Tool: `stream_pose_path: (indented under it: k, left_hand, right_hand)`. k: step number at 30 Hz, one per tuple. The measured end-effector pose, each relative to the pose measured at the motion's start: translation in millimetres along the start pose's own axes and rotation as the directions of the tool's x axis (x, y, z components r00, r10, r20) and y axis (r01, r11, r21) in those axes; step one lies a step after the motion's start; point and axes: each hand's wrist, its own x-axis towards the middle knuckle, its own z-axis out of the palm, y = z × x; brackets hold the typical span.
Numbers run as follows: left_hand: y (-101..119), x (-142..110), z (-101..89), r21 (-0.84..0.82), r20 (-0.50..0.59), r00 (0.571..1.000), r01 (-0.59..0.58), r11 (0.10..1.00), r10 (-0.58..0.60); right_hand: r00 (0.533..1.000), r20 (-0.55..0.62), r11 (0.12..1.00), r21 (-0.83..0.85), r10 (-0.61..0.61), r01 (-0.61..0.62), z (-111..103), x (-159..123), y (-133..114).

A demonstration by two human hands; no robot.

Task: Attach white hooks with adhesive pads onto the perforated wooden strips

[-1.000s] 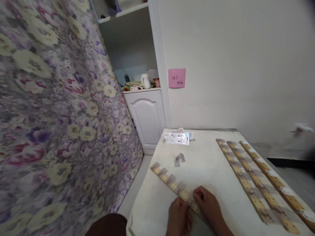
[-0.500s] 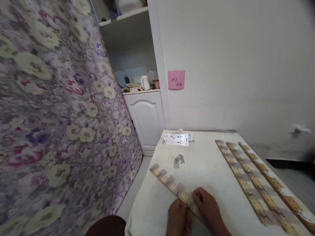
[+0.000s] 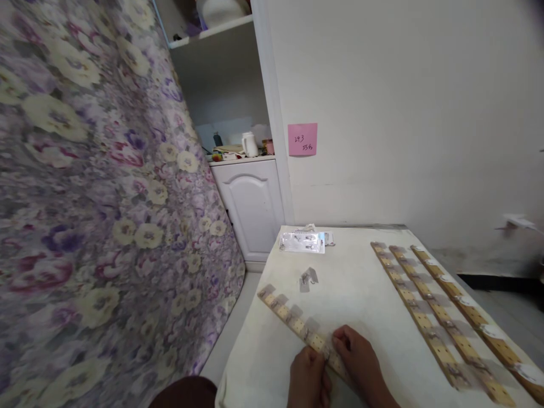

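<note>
A light wooden strip with small holes (image 3: pixel 298 325) lies slantwise on the white-covered table, with several small translucent cards and metal pieces set along it. My left hand (image 3: pixel 306 374) is closed at the strip's near edge, its fingertips by a small metal piece. Just to the right, my right hand (image 3: pixel 357 356) is curled above the strip's lower part with thumb and forefinger pinched together. What lies between the fingers of either hand is too small to make out. Beyond the strip rests a loose grey translucent card with a dark metal hook (image 3: pixel 308 279).
Several wooden strips (image 3: pixel 434 307) with cards or white pieces line the table's right side. Clear blister packs (image 3: pixel 301 242) lie at the back edge. A pink note (image 3: pixel 302 139) is on the wall, a floral curtain (image 3: pixel 106 226) at left, a white cabinet (image 3: pixel 253 209) behind.
The view has shifted very slightly. Both hands keep nearly the same place and grip at the strip.
</note>
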Motion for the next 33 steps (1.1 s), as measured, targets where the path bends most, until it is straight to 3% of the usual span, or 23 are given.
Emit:
stream_pose_path:
  k: [8,17,33]
  left_hand:
    - [-4.5,1.2,0.6,-0.002,0.001,1.000,0.018,1.000,-0.018]
    - [-2.9,4.7,-1.9,-0.015,0.056,0.998,0.033,0.999,-0.032]
    - [-1.1,1.8,-0.5,0.008,-0.001,1.000,0.014,1.000,-0.014]
  right_hand:
    - [1.000,-0.014,0.999,-0.048,0.004,-0.005,0.7,-1.5,2.3]
    - [0.999,0.003,0.999,0.019,-0.051,0.051,1.1,-1.5,1.7]
    - [0.998,0.016,0.998,0.041,-0.055,0.055,-1.4,-2.7,-3.1]
